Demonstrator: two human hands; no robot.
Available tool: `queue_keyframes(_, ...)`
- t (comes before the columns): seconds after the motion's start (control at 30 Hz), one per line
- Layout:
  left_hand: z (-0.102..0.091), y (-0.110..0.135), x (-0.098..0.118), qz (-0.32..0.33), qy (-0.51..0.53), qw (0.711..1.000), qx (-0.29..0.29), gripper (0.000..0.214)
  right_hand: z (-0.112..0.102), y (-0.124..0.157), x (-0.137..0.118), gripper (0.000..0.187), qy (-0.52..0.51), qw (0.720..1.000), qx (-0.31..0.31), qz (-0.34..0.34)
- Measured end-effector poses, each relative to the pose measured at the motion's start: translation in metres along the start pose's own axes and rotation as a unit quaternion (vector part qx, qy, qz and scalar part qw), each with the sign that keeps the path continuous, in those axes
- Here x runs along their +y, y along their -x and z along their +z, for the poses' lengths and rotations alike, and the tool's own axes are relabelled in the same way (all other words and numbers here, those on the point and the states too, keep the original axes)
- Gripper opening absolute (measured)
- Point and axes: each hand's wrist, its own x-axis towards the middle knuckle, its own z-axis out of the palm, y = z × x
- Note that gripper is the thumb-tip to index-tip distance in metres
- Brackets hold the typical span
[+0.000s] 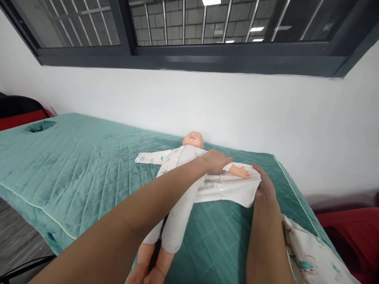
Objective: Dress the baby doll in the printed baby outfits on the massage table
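Note:
A baby doll [194, 139] in a white bodysuit lies on its back on the green quilted bed cover [103, 165], head toward the wall. A printed white baby shirt [237, 188] is partly on it: one sleeve [149, 157] covers the arm on the left, while the other half lies spread under the arm on the right. My left hand [217, 161] is closed around that arm above the doll's small hand [241, 172]. At the shirt's right edge, my right hand [265, 183] grips the cloth. My left forearm hides part of the doll's trunk.
More printed baby cloth [316, 252] lies at the bed's right front edge. Behind the bed are a white wall [266, 114] and a dark-framed window [189, 59]. A red seat [349, 232] stands at right; a red and black one [22, 110] is at far left.

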Motion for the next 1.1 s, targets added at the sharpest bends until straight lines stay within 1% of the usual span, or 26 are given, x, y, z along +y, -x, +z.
queue_keyframes(0.07, 0.000, 0.001, 0.001, -0.001, 0.008, 1.000, -0.001, 0.035, 0.002, 0.007, -0.009, 0.037, -0.082, 0.995, -0.013, 0.063)
queue_keyframes(0.13, -0.001, 0.002, 0.001, -0.007, 0.012, 1.000, -0.003, 0.035, 0.006, 0.015, -0.020, 0.034, -0.173, 0.979, -0.008, 0.112)
queue_keyframes(0.2, -0.001, 0.003, 0.001, -0.005, 0.012, 1.000, -0.011, 0.036, 0.010, 0.024, -0.030, 0.031, -0.240, 0.960, 0.001, 0.144)
queue_keyframes(0.3, -0.001, 0.003, 0.001, 0.000, 0.005, 0.999, -0.036, 0.032, 0.015, 0.032, -0.038, 0.031, -0.269, 0.951, 0.014, 0.151)
queue_keyframes(0.5, -0.001, 0.002, 0.001, 0.013, -0.036, 0.998, -0.052, 0.023, 0.020, 0.036, -0.047, 0.035, -0.342, 0.926, 0.043, 0.153)
queue_keyframes(0.57, -0.003, 0.003, 0.001, 0.011, -0.046, 0.997, -0.058, 0.021, 0.021, 0.039, -0.050, 0.037, -0.347, 0.925, 0.045, 0.150)
queue_keyframes(0.67, -0.006, 0.005, 0.003, 0.013, -0.050, 0.997, -0.060, 0.022, 0.024, 0.043, -0.054, 0.037, -0.356, 0.923, 0.022, 0.142)
queue_keyframes(0.83, -0.013, 0.008, 0.004, -0.019, -0.042, 0.996, -0.078, 0.020, 0.028, 0.044, -0.055, 0.027, -0.354, 0.927, -0.010, 0.125)
queue_keyframes(0.9, -0.015, 0.009, 0.005, -0.033, -0.029, 0.995, -0.089, 0.022, 0.030, 0.043, -0.055, 0.025, -0.331, 0.936, -0.030, 0.118)
queue_keyframes(0.97, -0.015, 0.009, 0.004, -0.046, -0.021, 0.994, -0.100, 0.024, 0.034, 0.044, -0.056, 0.027, -0.291, 0.950, -0.040, 0.110)
queue_keyframes(1.03, -0.015, 0.009, 0.003, -0.054, -0.017, 0.993, -0.106, 0.026, 0.038, 0.045, -0.056, 0.030, -0.245, 0.964, -0.038, 0.091)
queue_keyframes(1.1, -0.013, 0.008, 0.003, -0.054, -0.014, 0.993, -0.103, 0.027, 0.039, 0.046, -0.056, 0.032, -0.207, 0.976, -0.034, 0.058)
